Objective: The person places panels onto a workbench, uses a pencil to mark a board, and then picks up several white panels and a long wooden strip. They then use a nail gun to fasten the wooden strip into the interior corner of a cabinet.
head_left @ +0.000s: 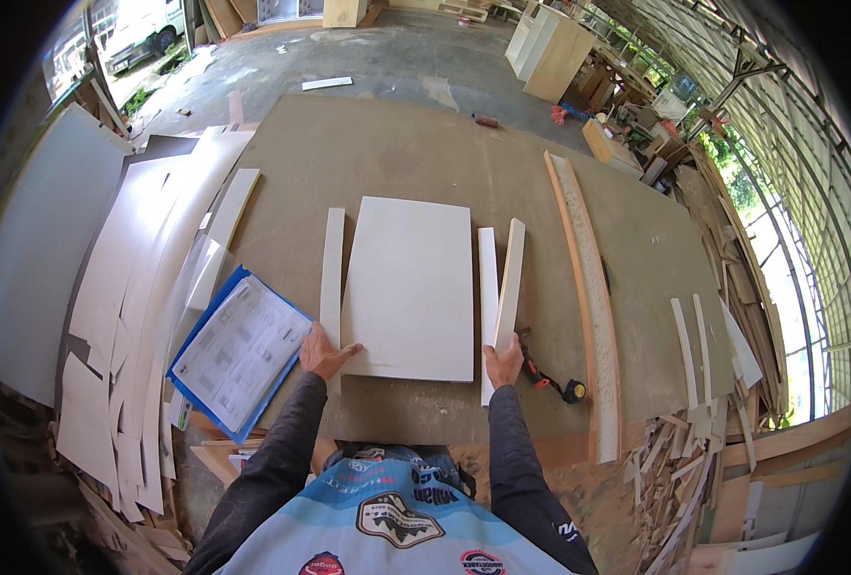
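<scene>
A white rectangular panel (411,287) lies on the large brown board in front of me. Along its left side runs a narrow white strip (332,259). My left hand (326,355) rests across that strip's near end, thumb stretched out to the panel's left edge. To the panel's right lies another white strip (488,278). Beside it, a strip with a bare wood side (512,278) has its near end in my right hand (504,362), whose fingers are closed around it. A hammer with a red and black handle (536,375) lies right of that hand, partly hidden.
A tape measure (575,391) sits near a long wood-edged strip (583,287). Printed sheets on a blue folder (238,350) lie at left, by stacked white sheets (123,278). Thin offcuts (689,350) lie at right; a cabinet (550,53) stands farther back.
</scene>
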`<move>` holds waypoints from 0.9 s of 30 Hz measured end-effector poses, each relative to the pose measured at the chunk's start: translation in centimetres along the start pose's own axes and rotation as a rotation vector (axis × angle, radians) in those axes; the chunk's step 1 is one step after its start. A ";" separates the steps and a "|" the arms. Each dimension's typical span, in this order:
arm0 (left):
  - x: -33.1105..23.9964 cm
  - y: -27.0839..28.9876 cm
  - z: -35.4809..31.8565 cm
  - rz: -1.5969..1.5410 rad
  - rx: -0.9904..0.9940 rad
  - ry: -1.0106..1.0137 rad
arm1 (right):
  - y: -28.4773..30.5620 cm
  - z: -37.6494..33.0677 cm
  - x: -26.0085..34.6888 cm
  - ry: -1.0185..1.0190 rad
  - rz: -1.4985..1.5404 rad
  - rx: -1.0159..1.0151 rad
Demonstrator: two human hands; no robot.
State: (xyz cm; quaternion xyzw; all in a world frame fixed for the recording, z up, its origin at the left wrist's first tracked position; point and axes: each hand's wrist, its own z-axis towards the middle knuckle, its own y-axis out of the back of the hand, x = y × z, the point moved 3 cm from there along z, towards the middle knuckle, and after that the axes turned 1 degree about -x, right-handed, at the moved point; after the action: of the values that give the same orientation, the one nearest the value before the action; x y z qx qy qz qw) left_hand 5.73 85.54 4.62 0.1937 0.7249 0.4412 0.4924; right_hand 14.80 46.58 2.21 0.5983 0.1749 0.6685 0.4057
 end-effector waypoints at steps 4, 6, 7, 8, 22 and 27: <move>2.1 -3.7 1.5 -0.035 -0.061 0.023 | -0.3 -2.1 3.9 0.112 -0.483 -0.168; 2.3 -3.9 1.6 -0.076 -0.106 0.072 | 0.2 -3.7 7.0 0.155 -0.447 -0.149; 1.4 -3.4 1.4 -0.084 -0.112 0.083 | 0.1 -4.2 7.8 0.175 -0.430 -0.142; 0.3 -3.0 1.1 -0.092 -0.111 0.086 | -0.3 -5.0 7.8 0.195 -0.390 -0.015; 3.7 -3.2 4.7 -0.748 0.126 0.165 | -3.7 -8.5 8.9 0.267 -0.246 0.311; 0.8 -1.4 3.6 -1.601 0.559 0.377 | -0.2 -7.9 10.1 0.408 -0.344 0.438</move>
State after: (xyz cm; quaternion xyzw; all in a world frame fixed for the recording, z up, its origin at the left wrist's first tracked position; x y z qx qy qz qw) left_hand 8.76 86.93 2.55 -0.3370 0.7943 -0.2073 0.4610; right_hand 7.88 56.30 6.94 0.4867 0.4902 0.6427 0.3313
